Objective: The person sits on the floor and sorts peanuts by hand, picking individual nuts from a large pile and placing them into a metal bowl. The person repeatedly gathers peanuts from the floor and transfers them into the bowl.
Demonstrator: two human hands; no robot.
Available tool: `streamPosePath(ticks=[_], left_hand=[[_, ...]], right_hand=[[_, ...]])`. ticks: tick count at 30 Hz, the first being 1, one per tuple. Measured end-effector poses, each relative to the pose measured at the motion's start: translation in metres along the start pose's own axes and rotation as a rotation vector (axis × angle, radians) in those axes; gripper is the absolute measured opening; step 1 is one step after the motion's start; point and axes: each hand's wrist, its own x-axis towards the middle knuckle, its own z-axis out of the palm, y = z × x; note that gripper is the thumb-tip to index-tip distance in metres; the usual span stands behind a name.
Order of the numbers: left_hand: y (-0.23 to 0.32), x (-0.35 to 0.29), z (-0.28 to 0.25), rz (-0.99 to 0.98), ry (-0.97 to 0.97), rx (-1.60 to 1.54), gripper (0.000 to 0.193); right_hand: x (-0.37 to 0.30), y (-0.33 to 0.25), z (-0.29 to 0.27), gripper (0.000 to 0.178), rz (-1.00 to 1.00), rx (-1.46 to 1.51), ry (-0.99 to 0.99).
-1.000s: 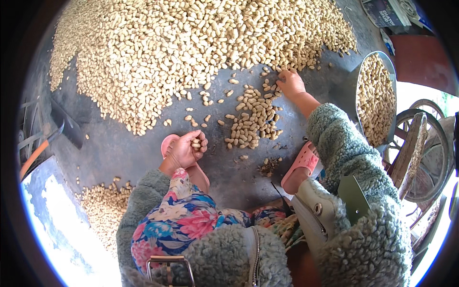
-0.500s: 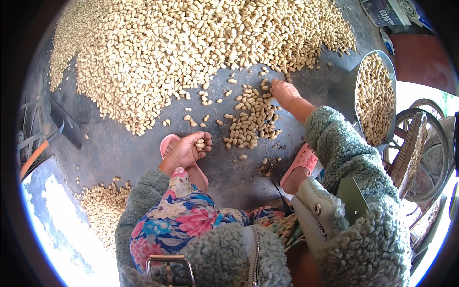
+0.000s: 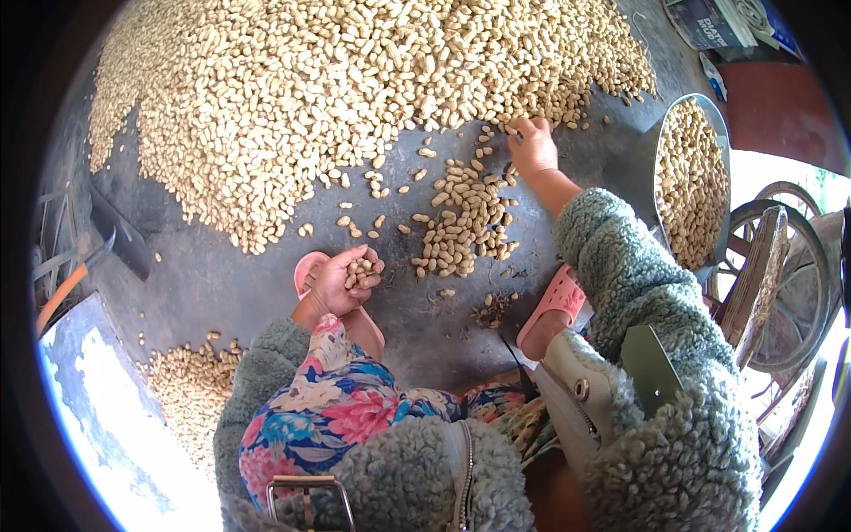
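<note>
My left hand (image 3: 348, 276), palm up with its fingers curled, cups a few unshelled peanuts (image 3: 360, 274) above my left foot. Out at the lower edge of a big peanut pile (image 3: 355, 80), my right hand (image 3: 534, 149) has its thumb and fingers bent together at the peanuts there. What sits between those fingertips is too small to make out. A smaller heap of browner peanuts (image 3: 461, 222) lies on the dark floor between my hands, with several loose peanuts scattered to its left.
A metal bucket (image 3: 691, 182) filled with peanuts stands at the right, beside a wheeled cart (image 3: 784, 275) and a wooden post (image 3: 758, 275). At the left lies a shovel (image 3: 120, 232) with an orange handle. Another peanut heap (image 3: 191, 381) is at lower left. Pink sandals (image 3: 554, 306) are on my feet.
My right hand has moved up from beside the small heap to the big pile's edge. My left hand has turned a little, showing more of the peanuts in it.
</note>
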Motion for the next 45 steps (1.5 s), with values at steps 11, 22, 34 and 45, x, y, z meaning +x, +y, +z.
streamPosePath(ticks=[11,22,34,45], left_hand=[[-0.004,0.006,-0.008,-0.004,0.138,0.132,0.026],[-0.001,0.006,-0.004,-0.019,0.002,0.015,0.036],[-0.004,0.002,0.011,0.011,0.129,0.175,0.028],[-0.007,0.002,0.009,0.023,0.165,0.201,0.027]], right_hand=[[-0.005,-0.004,0.011,0.018,0.059,0.193,-0.174],[-0.031,-0.058,0.011,0.034,-0.373,0.125,-0.012],[0.004,0.026,0.014,0.022,-0.164,0.16,-0.033],[0.036,-0.015,0.009,0.03,0.064,0.05,-0.102]])
